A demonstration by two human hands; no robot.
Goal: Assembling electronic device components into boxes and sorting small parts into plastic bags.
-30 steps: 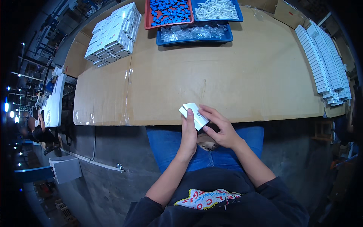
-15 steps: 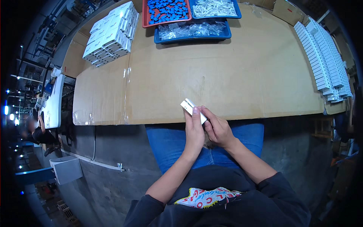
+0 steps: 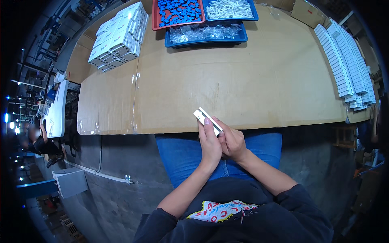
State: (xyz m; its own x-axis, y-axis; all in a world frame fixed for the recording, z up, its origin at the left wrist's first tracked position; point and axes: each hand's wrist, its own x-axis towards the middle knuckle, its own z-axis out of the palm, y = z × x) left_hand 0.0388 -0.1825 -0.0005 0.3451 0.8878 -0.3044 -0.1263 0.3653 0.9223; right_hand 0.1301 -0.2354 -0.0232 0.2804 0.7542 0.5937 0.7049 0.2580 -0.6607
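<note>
A small white rectangular piece (image 3: pixel 201 115) with a dark lengthwise groove and tiny holes near its far end sits in my hands, just above the table's near edge. My left hand (image 3: pixel 210 148) is closed around it, thumb lying along its top face. My right hand (image 3: pixel 232 141) is closed against the piece's right side and near end, its fingertips pressed on it. Both hands touch each other, so the near end of the piece is partly covered.
Cardboard covers the table (image 3: pixel 227 81). White boxes (image 3: pixel 117 38) are stacked at far left, with long rows of white pieces (image 3: pixel 346 60) at right. At the back stand a red tray (image 3: pixel 153 25) of blue parts, a blue tray (image 3: pixel 256 16) of white parts and a blue tray (image 3: pixel 202 43) of clear bags.
The white piece has turned slightly, showing more of its groove. My right hand has slid a little left and nearer to my left hand.
</note>
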